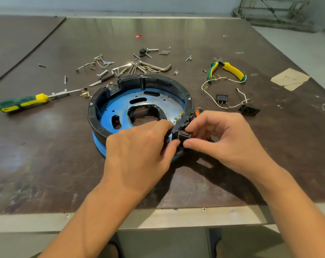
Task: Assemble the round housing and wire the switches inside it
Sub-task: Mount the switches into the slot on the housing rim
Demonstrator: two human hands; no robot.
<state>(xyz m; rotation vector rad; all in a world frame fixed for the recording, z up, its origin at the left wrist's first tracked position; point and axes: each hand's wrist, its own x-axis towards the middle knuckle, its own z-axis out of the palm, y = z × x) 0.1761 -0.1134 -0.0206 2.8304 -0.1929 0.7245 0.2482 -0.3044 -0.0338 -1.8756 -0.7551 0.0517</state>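
Left hand (139, 146) pinches black rim segment (184, 118) on round housing (92, 116), mid-tabletop; right hand (219, 138) pinches switch (186, 135) against it. Best: brace segment, press switch in square, likely until it seats.

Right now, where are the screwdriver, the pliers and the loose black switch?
screwdriver (22, 103), head view, middle of its handle.
pliers (232, 70), head view, on the yellow handle.
loose black switch (221, 99), head view, on its body.

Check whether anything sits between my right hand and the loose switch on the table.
Only a white wire, lying flat just in front of the switch; the right hand is pinching the black panel.
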